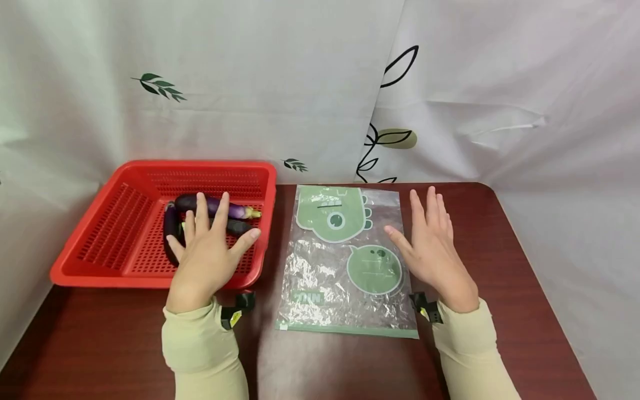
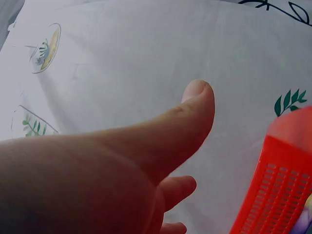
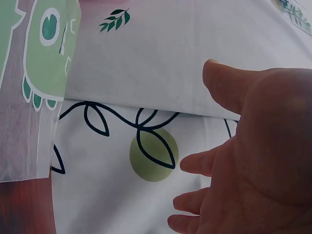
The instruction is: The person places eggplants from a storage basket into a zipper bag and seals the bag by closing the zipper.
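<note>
Presently, the zip-top bag (image 1: 320, 278) lies flat on the table (image 1: 525, 333); left of it the left hand (image 1: 209, 261) is spread and empty over the red perforated basket (image 1: 268, 216) of eggplants (image 1: 186, 203), the right hand (image 1: 432, 250) likewise by its right edge. Judged risk: thin film could cling or slide if an eggplant pressed the near zip strip (image 1: 350, 331). Unclear: whether that strip is sealed, glare-veiled print, and eggplant count, the left hand masking some.

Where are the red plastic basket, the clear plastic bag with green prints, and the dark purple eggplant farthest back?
Red plastic basket (image 1: 106, 230): head view, perforated left wall.
Clear plastic bag with green prints (image 1: 327, 272): head view, transparent middle.
Dark purple eggplant farthest back (image 1: 212, 205): head view, body's middle.
</note>
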`<action>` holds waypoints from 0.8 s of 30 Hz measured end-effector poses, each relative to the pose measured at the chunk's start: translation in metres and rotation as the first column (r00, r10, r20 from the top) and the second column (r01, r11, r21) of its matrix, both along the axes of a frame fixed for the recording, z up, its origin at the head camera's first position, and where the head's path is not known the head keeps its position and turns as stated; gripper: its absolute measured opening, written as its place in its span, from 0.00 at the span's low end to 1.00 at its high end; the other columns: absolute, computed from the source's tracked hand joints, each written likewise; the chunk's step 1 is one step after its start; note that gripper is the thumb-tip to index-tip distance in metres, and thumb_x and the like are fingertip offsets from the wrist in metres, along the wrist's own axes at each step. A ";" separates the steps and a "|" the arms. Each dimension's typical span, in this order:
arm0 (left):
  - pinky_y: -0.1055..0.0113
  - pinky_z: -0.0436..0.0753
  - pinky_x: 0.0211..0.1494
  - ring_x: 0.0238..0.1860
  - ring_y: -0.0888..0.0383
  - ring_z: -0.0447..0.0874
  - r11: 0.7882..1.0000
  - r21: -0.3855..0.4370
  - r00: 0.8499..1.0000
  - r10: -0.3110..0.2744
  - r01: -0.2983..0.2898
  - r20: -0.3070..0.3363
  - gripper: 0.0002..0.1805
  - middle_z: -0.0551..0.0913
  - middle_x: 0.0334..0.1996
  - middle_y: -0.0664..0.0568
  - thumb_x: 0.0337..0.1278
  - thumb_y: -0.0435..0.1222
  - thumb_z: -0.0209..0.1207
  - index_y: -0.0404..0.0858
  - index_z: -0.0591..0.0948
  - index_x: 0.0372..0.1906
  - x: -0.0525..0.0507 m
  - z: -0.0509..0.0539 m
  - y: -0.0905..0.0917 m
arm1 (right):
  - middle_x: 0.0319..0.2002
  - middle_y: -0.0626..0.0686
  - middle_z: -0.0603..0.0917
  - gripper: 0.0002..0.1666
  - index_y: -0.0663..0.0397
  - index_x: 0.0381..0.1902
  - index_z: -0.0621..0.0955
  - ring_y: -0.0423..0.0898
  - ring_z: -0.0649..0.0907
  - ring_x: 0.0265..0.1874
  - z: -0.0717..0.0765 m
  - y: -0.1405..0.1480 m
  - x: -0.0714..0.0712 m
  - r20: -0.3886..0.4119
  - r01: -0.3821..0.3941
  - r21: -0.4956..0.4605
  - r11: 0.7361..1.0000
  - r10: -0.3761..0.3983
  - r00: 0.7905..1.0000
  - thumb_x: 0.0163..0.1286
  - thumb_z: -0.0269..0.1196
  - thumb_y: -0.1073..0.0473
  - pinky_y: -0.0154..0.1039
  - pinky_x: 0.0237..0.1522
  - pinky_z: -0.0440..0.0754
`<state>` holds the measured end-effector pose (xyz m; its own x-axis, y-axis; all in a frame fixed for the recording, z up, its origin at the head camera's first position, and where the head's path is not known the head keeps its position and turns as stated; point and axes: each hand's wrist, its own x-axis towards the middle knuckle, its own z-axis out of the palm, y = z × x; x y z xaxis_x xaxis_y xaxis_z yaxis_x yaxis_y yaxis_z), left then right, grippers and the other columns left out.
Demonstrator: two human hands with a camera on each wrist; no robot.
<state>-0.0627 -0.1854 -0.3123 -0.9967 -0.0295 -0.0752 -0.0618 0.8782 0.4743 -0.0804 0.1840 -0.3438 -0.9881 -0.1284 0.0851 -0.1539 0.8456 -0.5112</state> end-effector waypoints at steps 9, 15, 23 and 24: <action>0.17 0.29 0.58 0.74 0.24 0.25 0.999 -0.011 0.998 0.047 -0.047 0.035 0.52 0.22 0.78 0.37 0.66 0.68 0.45 0.46 0.40 0.82 0.004 0.003 -0.021 | 0.79 0.65 0.34 0.52 0.59 0.81 0.47 0.64 0.36 0.78 0.002 -0.001 0.000 0.004 -0.016 -0.010 1.000 0.016 1.000 0.74 0.56 0.38 0.68 0.72 0.39; 0.18 0.28 0.59 0.73 0.21 0.25 0.998 -0.005 0.996 0.070 -0.070 0.056 0.51 0.20 0.77 0.37 0.68 0.67 0.44 0.45 0.38 0.82 0.007 0.004 -0.040 | 0.79 0.64 0.33 0.52 0.58 0.81 0.46 0.63 0.36 0.78 0.004 -0.002 0.000 0.013 -0.016 -0.007 1.000 0.017 1.000 0.74 0.56 0.38 0.68 0.72 0.39; 0.18 0.32 0.60 0.73 0.21 0.24 0.996 0.026 0.992 0.084 -0.087 0.093 0.50 0.20 0.77 0.37 0.70 0.65 0.44 0.44 0.36 0.81 0.011 -0.001 -0.060 | 0.79 0.65 0.35 0.52 0.59 0.81 0.47 0.64 0.37 0.78 0.005 -0.004 0.002 0.006 -0.023 -0.004 1.000 0.023 1.000 0.74 0.57 0.39 0.69 0.72 0.41; 0.18 0.33 0.61 0.73 0.21 0.25 0.996 0.030 0.992 0.080 -0.083 0.098 0.50 0.20 0.77 0.37 0.70 0.65 0.44 0.44 0.36 0.81 0.010 -0.002 -0.062 | 0.79 0.65 0.35 0.52 0.59 0.81 0.47 0.64 0.37 0.78 0.005 -0.004 0.002 0.004 -0.024 -0.003 1.000 0.024 1.000 0.74 0.57 0.39 0.69 0.72 0.41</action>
